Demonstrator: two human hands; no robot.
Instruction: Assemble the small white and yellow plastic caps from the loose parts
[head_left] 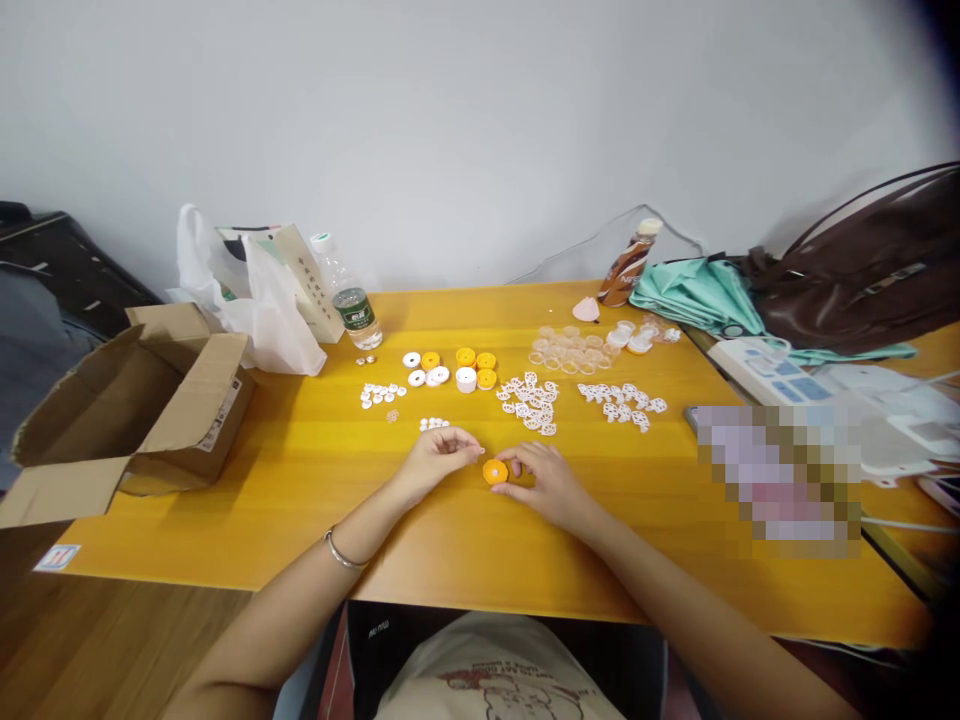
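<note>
Near the table's front middle, my right hand grips an orange round cup-like part between thumb and fingers. A small whitish piece shows at the centre of that part. My left hand is closed in a pinch just left of it, with a tiny pale piece at the fingertips, too small to name. Beyond my left hand lie small white caps and white round pieces. Orange round parts and white round parts stand farther back. White openwork pieces lie beyond my right hand.
Clear plastic rings and more white openwork pieces lie to the right. An open cardboard box, a plastic bag and a water bottle stand left. At right are a drink bottle, a power strip and a brown bag.
</note>
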